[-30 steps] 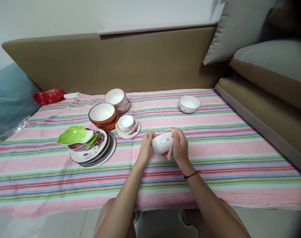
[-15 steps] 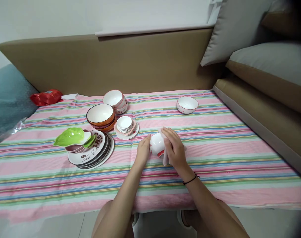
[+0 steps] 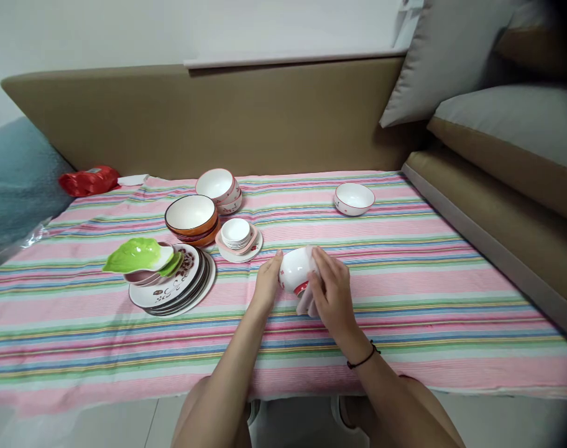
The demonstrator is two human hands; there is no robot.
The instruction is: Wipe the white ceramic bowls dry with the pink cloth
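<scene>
My left hand (image 3: 266,285) grips the left side of a small white bowl with red markings (image 3: 295,271), held tilted just above the striped cloth (image 3: 405,292). My right hand (image 3: 329,289) presses a pale pink wiping cloth (image 3: 308,303) against the bowl's right side, fingers closed over it. Both hands sit near the middle of the surface.
To the left are a stack of patterned plates (image 3: 183,287) with a green leaf dish (image 3: 137,255) on top, an orange-rimmed bowl stack (image 3: 191,218), stacked white bowls (image 3: 218,186) and small saucers (image 3: 237,235). A lone white bowl (image 3: 354,198) sits at back right. A red bag (image 3: 90,179) lies far left.
The bowl has turned in my hands and shifted slightly left. My right hand with the cloth has slid over the bowl's side towards me.
</scene>
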